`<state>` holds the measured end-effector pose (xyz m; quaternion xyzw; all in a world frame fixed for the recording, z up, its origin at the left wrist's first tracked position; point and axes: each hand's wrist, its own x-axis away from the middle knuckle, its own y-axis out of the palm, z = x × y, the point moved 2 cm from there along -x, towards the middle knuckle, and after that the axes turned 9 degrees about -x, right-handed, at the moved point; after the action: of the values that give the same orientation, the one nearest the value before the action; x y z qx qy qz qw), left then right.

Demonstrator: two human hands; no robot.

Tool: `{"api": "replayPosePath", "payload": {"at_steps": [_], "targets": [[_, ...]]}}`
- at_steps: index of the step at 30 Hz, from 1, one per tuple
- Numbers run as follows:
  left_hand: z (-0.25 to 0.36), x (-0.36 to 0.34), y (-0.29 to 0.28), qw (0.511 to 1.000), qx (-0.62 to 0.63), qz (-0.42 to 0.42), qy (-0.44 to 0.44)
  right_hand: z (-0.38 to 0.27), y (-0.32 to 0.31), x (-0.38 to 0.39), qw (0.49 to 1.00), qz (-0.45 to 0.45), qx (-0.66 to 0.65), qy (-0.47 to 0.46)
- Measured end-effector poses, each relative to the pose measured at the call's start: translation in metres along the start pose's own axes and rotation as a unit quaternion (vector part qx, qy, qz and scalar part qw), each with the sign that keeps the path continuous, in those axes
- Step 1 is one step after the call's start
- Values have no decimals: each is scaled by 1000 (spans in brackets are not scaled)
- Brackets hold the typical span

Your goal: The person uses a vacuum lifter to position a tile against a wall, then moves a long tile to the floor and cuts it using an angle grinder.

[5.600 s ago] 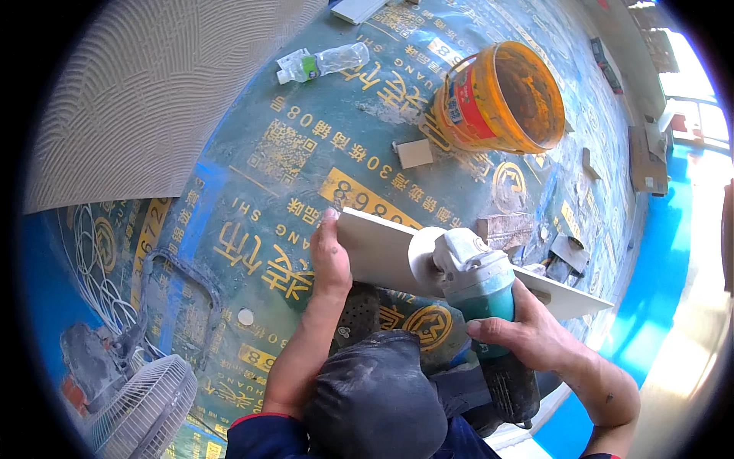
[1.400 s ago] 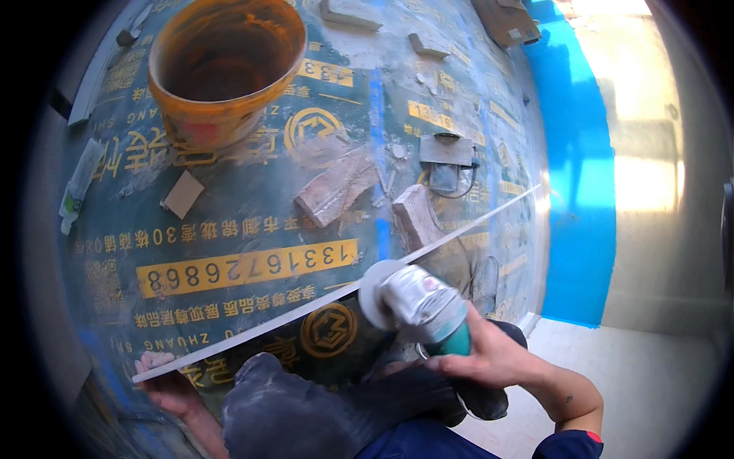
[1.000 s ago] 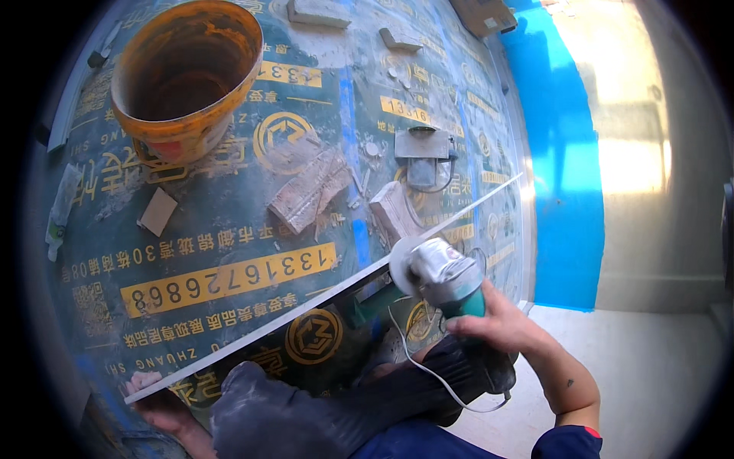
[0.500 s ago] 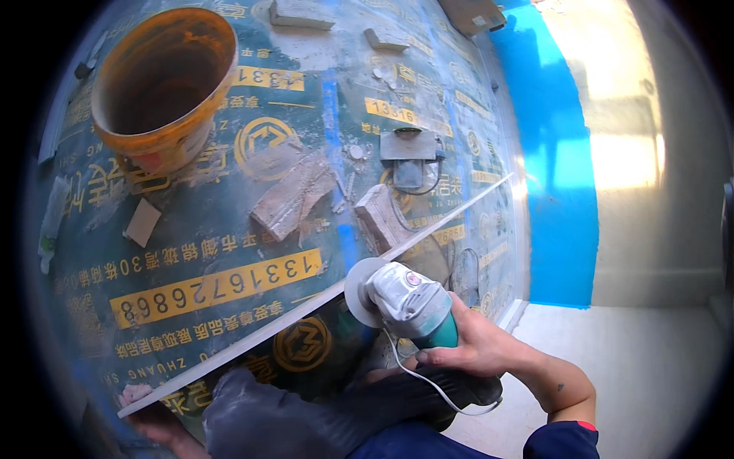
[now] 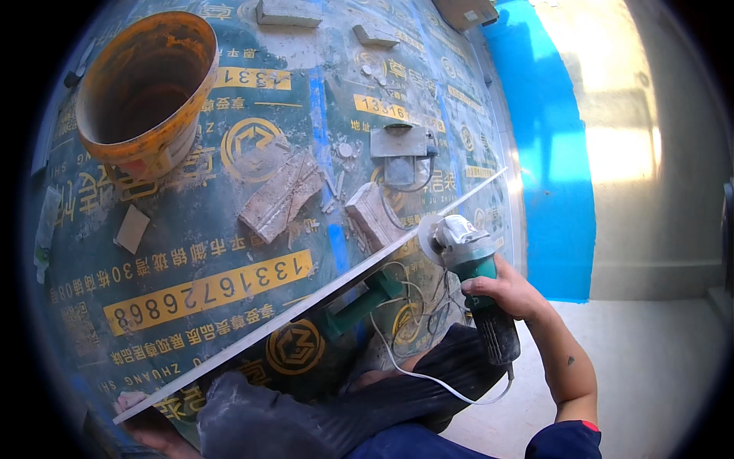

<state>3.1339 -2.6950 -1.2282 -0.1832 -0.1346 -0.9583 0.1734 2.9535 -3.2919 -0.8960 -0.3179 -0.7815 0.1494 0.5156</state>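
Observation:
My right hand (image 5: 508, 289) is wrapped around the body of an angle grinder (image 5: 472, 256) with a green-and-black housing and a dusty grey head. Its round disc (image 5: 430, 239) is against or just beside a long, narrow pale slab edge (image 5: 306, 294); contact is unclear. That edge runs diagonally from lower left to upper right. At its near left end my left hand (image 5: 149, 424) is closed around it, with the fingers partly hidden. A white cord (image 5: 436, 389) loops from the grinder's rear past my knee.
An orange-rimmed bucket (image 5: 145, 92) stands at far left. Broken pale blocks (image 5: 283, 195), a chunk (image 5: 375, 214) and a grey boxy device (image 5: 401, 153) lie on the printed green floor covering. Below the slab edge are a green object (image 5: 363, 302) and tangled cords. Blue sheeting (image 5: 547, 168) borders the right.
The grinder has moved right and farther away along the slab edge, its body now more upright in view. The green object and cords behind it have come into sight. My left hand stays put.

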Motion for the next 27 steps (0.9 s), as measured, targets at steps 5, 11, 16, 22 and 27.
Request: {"api": "replayPosePath", "payload": {"at_steps": [5, 11, 16, 22, 27], "targets": [[0, -1, -5, 986, 67, -153, -3, -2, 12, 7, 997, -25, 68, -28], [30, 22, 59, 996, 67, 40, -40, -12, 61, 35, 977, -133, 147, -76], [41, 32, 80, 982, 42, 177, -59, -4, 40, 20, 984, -92, 129, -84], [30, 26, 75, 988, 34, 137, -56, 9, -13, -11, 998, -20, 45, -31], [28, 22, 73, 990, 26, 124, -61, -2, -37, -24, 999, 15, -39, 6]]}}
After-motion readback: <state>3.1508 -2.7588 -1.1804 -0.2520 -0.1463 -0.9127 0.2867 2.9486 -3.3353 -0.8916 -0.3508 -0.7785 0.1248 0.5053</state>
